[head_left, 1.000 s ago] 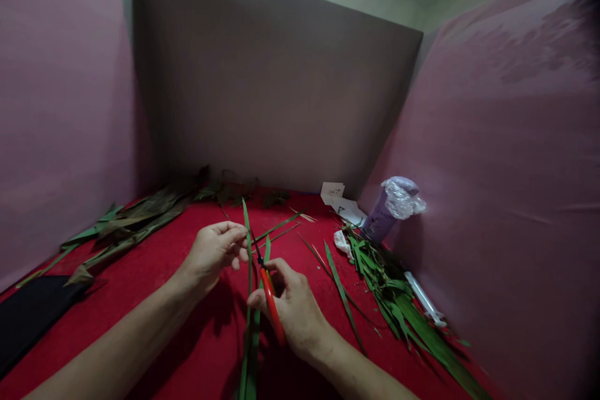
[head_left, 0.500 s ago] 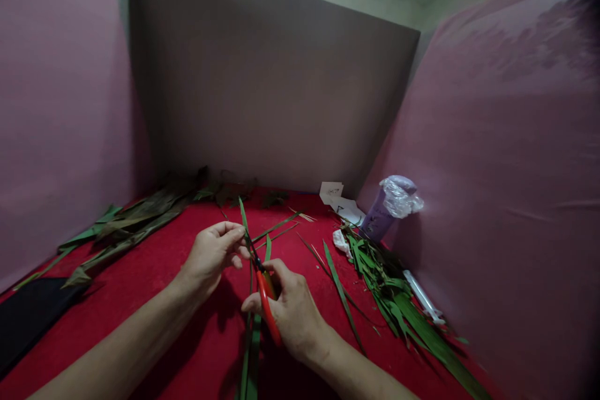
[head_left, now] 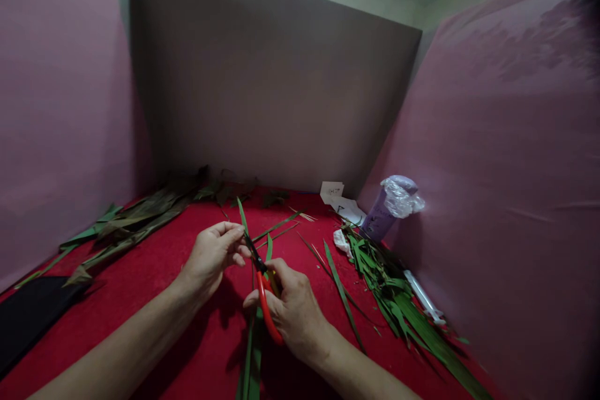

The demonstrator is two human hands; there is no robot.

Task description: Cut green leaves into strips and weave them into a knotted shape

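Observation:
My left hand [head_left: 213, 256] pinches a long green leaf strip [head_left: 248, 350] near its upper end, fingers curled round it. My right hand [head_left: 293, 312] is closed on red-handled scissors [head_left: 263, 306], whose dark blades point up and left at the leaf just beside my left fingertips. The leaf runs from between my hands down toward the bottom edge, over the red cloth [head_left: 154, 287].
A pile of dry brown and green leaves [head_left: 135, 219] lies at the back left. Cut green strips [head_left: 389, 287] are heaped at the right beside a purple cup [head_left: 387, 209] with plastic wrap, paper scraps [head_left: 340, 200] and a white pen [head_left: 424, 297]. A black object [head_left: 28, 312] sits at the left edge.
The scissors have tilted further left, their blades now up against the leaf beside my left fingers. My right hand has shifted slightly with them; my left hand has hardly moved.

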